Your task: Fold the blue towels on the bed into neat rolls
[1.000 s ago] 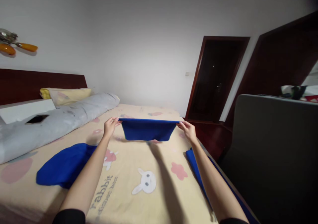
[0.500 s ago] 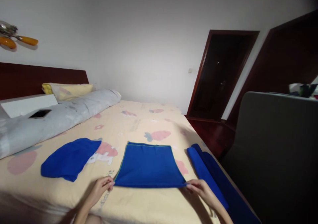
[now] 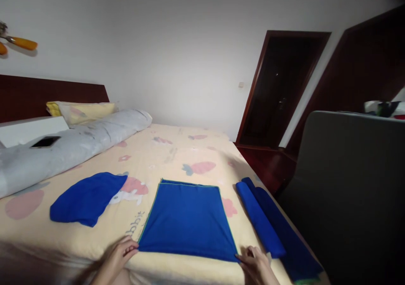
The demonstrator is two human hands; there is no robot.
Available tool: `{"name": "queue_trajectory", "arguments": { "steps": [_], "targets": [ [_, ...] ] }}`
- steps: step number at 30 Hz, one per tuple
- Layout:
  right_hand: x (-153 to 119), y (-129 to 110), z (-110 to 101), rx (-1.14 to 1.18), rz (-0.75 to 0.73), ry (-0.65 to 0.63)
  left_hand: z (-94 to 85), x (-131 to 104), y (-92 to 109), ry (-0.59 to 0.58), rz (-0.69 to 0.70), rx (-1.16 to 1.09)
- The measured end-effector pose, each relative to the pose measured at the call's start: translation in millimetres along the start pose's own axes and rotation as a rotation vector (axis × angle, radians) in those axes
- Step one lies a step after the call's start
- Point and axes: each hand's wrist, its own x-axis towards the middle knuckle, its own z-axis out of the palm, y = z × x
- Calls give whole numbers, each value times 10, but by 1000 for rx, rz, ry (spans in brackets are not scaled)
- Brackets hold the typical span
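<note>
A blue cloth (image 3: pixel 188 219) with green stitched edges lies spread on the bed, its near edge pulled straight between my hands. My left hand (image 3: pixel 122 253) pinches its near left corner. At the near right corner my right hand (image 3: pixel 255 263) grips the cloth between thumb and fingers. To the left rests a crumpled blue cloth (image 3: pixel 87 198), apart from my hand. Beside my right hand lie a rolled blue cloth (image 3: pixel 261 219) and a darker blue one (image 3: pixel 284 230) along the bed's right side.
The bed (image 3: pixel 167 150) has a patterned cream sheet. A grey rolled quilt (image 3: pixel 95 129) bears a phone (image 3: pixel 46 141), near a white box (image 3: pixel 31 131) and a yellow pillow (image 3: pixel 90 111). A dark grey chair back (image 3: pixel 348 184) stands at the right, a dark door (image 3: pixel 268 95) behind.
Both hands have drawn the near edge of the cloth toward me, so more of the cloth lies flat. The camera view has shifted slightly.
</note>
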Motion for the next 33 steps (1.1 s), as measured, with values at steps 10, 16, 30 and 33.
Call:
{"name": "queue_trajectory", "arguments": {
  "steps": [10,16,30,33],
  "targets": [
    [658,-1261,544,51,-117,239,970,419,1134,111,348,265],
    [914,-1618,788,-80,-75,10,1372,625,1175,-19,226,528],
    [552,-527,666,-267,200,187,697,282,535,126,-151,782],
    [823,-916,674,-220,78,191,889,484,738,229,7,718]
  ]
}}
